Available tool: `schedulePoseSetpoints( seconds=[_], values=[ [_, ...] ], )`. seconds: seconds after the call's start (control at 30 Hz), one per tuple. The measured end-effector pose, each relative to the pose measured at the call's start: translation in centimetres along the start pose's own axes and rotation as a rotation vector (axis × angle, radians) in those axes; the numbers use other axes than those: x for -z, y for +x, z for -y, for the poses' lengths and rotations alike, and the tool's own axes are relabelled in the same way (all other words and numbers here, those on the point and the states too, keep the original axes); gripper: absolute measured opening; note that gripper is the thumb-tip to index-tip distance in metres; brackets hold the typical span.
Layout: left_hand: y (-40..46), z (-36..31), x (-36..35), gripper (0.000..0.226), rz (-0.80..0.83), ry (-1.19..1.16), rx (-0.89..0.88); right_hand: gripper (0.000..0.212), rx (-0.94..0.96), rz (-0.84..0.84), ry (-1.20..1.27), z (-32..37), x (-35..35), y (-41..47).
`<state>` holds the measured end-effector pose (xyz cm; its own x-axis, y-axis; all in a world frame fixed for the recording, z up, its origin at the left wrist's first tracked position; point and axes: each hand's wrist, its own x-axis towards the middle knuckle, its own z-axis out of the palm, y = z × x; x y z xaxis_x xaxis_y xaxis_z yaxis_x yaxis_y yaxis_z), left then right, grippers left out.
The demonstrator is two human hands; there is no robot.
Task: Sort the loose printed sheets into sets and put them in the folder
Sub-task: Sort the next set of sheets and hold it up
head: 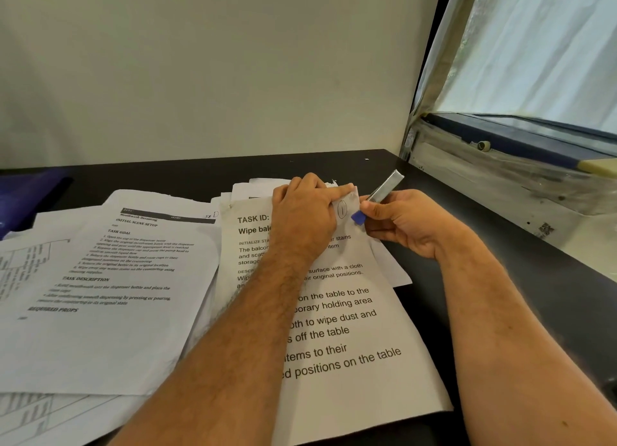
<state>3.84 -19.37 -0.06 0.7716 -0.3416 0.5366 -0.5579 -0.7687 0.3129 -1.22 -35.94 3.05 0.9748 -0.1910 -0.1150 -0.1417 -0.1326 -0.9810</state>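
My right hand (405, 220) fingers pinched a small metal stapler (384, 188) with a blue end at the far right corner of the top sheet (334, 312). My left hand (303, 215) pressed that corner flat, forefinger stretched out. More printed sheets (110, 278) lay spread left on the dark tabletop (500, 278).

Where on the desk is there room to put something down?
Bare dark desk shows right of the right hand, up to the window ledge, and in a strip along the wall behind the papers. The left is crowded with overlapping printed sheets.
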Motion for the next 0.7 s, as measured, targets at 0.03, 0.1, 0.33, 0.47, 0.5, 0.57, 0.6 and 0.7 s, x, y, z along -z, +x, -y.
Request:
schedulePoseSetpoints(
  seconds=[0.03, 0.1, 0.33, 0.47, 0.5, 0.57, 0.6, 0.7],
  values=[
    [0.0, 0.0, 0.0, 0.042, 0.006, 0.002, 0.006, 0.018, -0.008, -0.001, -0.023, 0.0, 0.1, -0.1],
    [0.0, 0.1, 0.0, 0.043, 0.019, 0.012, 0.011, 0.012, -0.019, 0.009, -0.025, -0.1, 0.2, -0.3],
    [0.0, -0.2, 0.1, 0.041, 0.055, 0.001, 0.000, 0.009, 0.027, -0.055, 0.073, -0.2, -0.8, 0.1],
    [0.0, -0.3, 0.1, 0.041, 0.050, 0.002, 0.006, 0.022, 0.070, -0.126, 0.115, -0.3, -1.5, 0.7],
    [0.0, -0.3, 0.1, 0.042, 0.050, 0.004, 0.006, 0.024, 0.076, -0.143, 0.119, -0.2, -1.6, 0.8],
    [0.1, -0.3, 0.1, 0.042, 0.054, 0.003, 0.008, 0.022, 0.089, -0.170, 0.131, -0.2, -1.9, 1.0],
    [0.1, -0.3, 0.1, 0.042, 0.058, -0.001, 0.011, 0.019, 0.094, -0.182, 0.137, -0.1, -2.0, 1.1],
    [0.0, -0.3, 0.1, 0.042, 0.046, -0.023, 0.024, 0.023, 0.093, -0.219, 0.133, 0.0, -2.3, 1.4]
  ],
)
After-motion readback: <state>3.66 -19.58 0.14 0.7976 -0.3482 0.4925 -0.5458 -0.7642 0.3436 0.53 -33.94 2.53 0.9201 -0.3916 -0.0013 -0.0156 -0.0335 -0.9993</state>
